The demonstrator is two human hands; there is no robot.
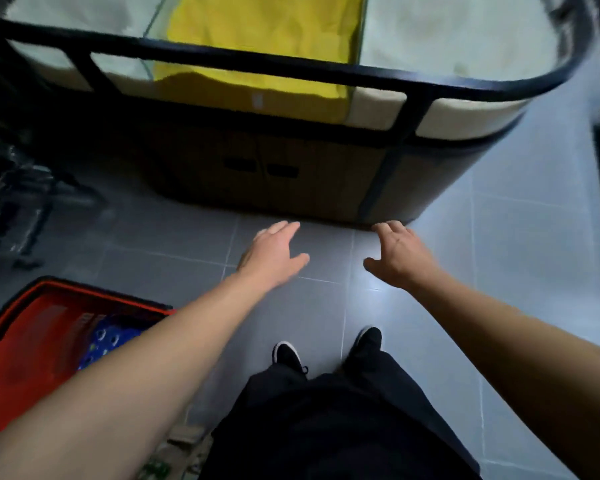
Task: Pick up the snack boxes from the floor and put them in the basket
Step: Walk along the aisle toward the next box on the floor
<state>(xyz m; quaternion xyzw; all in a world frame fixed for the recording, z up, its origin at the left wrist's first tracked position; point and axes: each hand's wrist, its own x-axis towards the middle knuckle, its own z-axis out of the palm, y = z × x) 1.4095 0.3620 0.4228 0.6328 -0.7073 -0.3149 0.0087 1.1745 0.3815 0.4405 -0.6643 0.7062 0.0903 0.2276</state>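
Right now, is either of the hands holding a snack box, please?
No, the left hand and right hand are both open and empty above the floor.

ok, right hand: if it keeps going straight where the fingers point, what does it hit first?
Likely the wood-panelled base of the display stand; the right hand, open and empty, points at its lower edge. Only bare floor tile lies between, though depth is unclear.

— What are my arms doing?

— I'm holding both bare forearms stretched forward and down. My left hand [272, 252] is hanging palm-down, fingers [284, 227] loosely spread, gripping nothing.

— And the other?

— My right hand [400, 256] is hovering beside it, apart, fingers curled slightly, thumb out, also empty.
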